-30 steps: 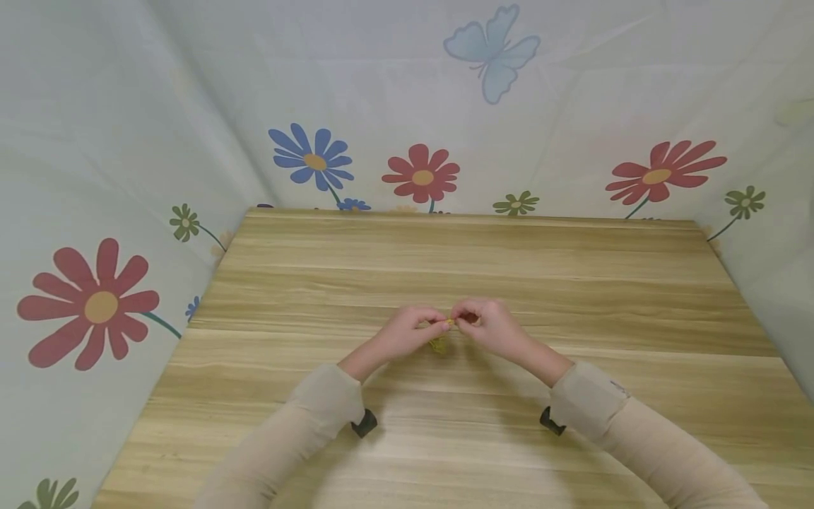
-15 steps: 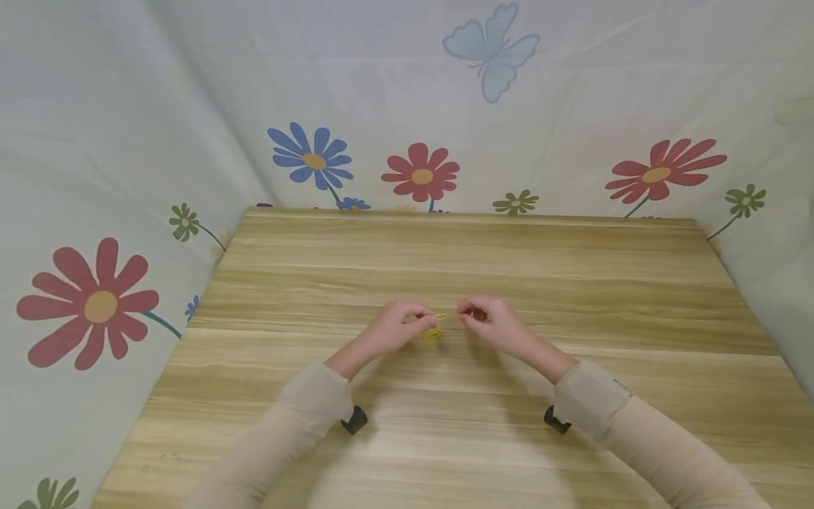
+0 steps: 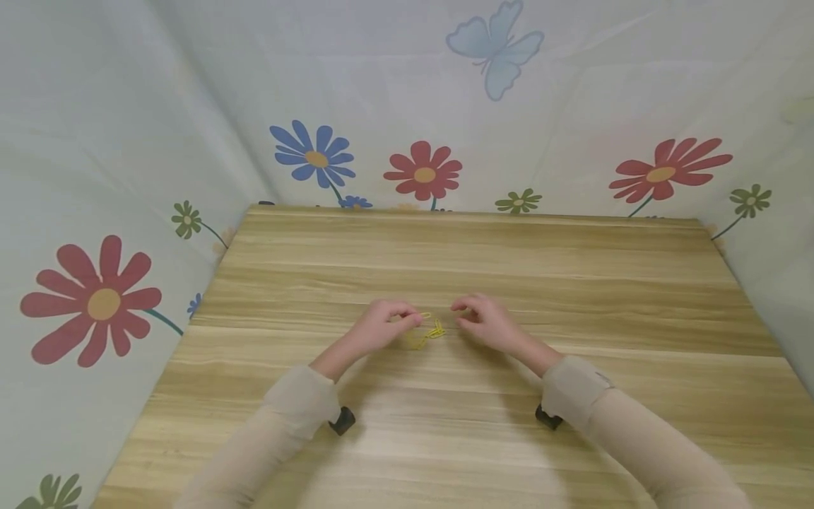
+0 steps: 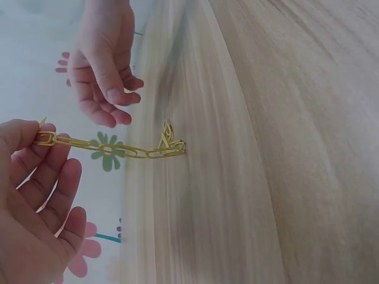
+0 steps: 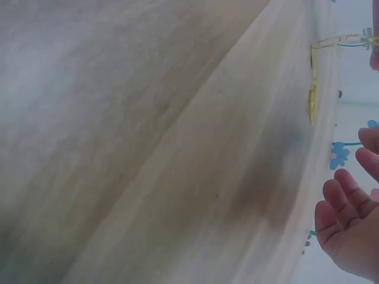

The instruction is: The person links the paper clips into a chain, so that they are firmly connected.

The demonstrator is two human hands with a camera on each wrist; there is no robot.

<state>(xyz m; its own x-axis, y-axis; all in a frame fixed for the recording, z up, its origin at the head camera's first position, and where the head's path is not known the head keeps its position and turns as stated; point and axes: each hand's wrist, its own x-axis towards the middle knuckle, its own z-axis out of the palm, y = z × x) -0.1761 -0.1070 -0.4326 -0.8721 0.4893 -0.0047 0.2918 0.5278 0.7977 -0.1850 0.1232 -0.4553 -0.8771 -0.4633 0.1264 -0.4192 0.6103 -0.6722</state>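
Note:
A chain of linked yellow paper clips (image 4: 134,152) hangs from my left hand (image 3: 372,326). Thumb and forefinger pinch its end clip, as the left wrist view shows, while the other fingers stay loosely bent. The lower end of the chain (image 3: 436,330) lies bunched on the wooden table, between the two hands in the head view. Just to the right of it is my right hand (image 3: 492,326), held above the table with relaxed, slightly bent fingers. Nothing is in its grasp in the right wrist view, where the hand (image 5: 355,228) is partly cut off.
A wood-grain table (image 3: 509,254) spans the area under both arms. Behind and beside it hangs a pale cloth (image 3: 356,63) printed with flowers and a butterfly. Dark wrist camera mounts (image 3: 343,420) sit under both sleeve cuffs.
The hands were together at the yellow clips and have separated. My left hand has moved left with the chain, which now trails onto the table. My right hand's fingers have loosened.

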